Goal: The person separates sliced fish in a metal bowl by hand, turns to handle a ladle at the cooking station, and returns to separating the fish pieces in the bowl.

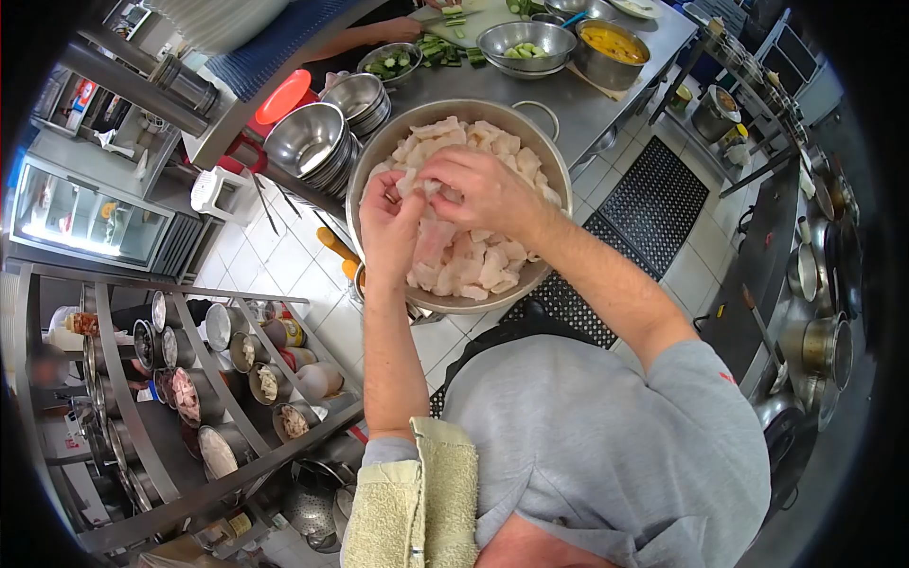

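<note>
A large round metal pan (563, 180) is filled with pale, whitish-pink chunks of raw fish (473, 260). Over the middle of the heap, my left hand (390, 227) has its fingers closed in a pinch. My right hand (481, 192) reaches in from the other side, its thumb and fingers bent together. Between the two sets of fingertips is a small piece of the fish (428, 186), partly hidden by the fingers. A pale yellow towel (402, 502) hangs by my left upper arm.
Stacked steel bowls (308, 140) stand left of the pan. Behind, another person's hand (398, 29) is by cut green vegetables (440, 52), near a pot of yellow food (614, 43). A shelf rack (189, 417) with containers is at left; black mats (653, 204) lie on the floor.
</note>
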`<state>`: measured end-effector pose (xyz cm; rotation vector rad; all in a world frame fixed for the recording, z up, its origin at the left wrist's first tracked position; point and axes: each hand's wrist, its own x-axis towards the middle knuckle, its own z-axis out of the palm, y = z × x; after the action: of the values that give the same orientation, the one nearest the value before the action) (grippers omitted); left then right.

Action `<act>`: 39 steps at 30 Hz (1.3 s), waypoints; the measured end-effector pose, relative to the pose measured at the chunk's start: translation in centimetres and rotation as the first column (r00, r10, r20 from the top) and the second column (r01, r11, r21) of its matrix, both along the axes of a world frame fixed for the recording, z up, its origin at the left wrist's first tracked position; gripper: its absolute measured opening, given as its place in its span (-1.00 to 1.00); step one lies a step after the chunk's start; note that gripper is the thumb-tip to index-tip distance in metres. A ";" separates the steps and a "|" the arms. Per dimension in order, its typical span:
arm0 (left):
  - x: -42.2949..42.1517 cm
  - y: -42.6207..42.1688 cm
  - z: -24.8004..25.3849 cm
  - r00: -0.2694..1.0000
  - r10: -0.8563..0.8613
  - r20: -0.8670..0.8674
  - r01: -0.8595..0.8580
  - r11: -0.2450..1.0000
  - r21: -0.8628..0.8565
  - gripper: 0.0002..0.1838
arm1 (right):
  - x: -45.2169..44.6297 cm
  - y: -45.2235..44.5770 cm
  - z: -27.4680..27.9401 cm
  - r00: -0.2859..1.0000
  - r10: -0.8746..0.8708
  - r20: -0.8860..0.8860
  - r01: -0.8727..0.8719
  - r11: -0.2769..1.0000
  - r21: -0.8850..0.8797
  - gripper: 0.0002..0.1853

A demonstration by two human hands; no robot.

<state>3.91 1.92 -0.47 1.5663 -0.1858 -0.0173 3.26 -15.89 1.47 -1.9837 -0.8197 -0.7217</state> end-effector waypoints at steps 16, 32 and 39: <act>0.1 0.3 0.3 0.980 -0.180 -0.081 0.132 0.904 -0.407 -0.62 | 0.7 -0.2 -1.5 0.875 0.198 -0.442 0.029 0.889 0.457 -0.57; -0.6 -0.5 1.9 0.993 0.027 0.115 -0.051 0.977 0.206 -0.54 | 1.3 -2.1 -0.6 0.856 0.099 -0.508 -0.003 0.982 0.187 -0.71; -0.6 -0.8 2.8 0.998 0.013 0.068 -0.020 0.994 0.103 -0.57 | 1.4 -2.0 -0.6 0.892 0.151 -0.426 -0.049 0.969 0.241 -0.72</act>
<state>3.30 1.15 2.38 1.6734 -0.2280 0.0397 4.61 -17.89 0.85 -1.7856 -0.5326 -0.2655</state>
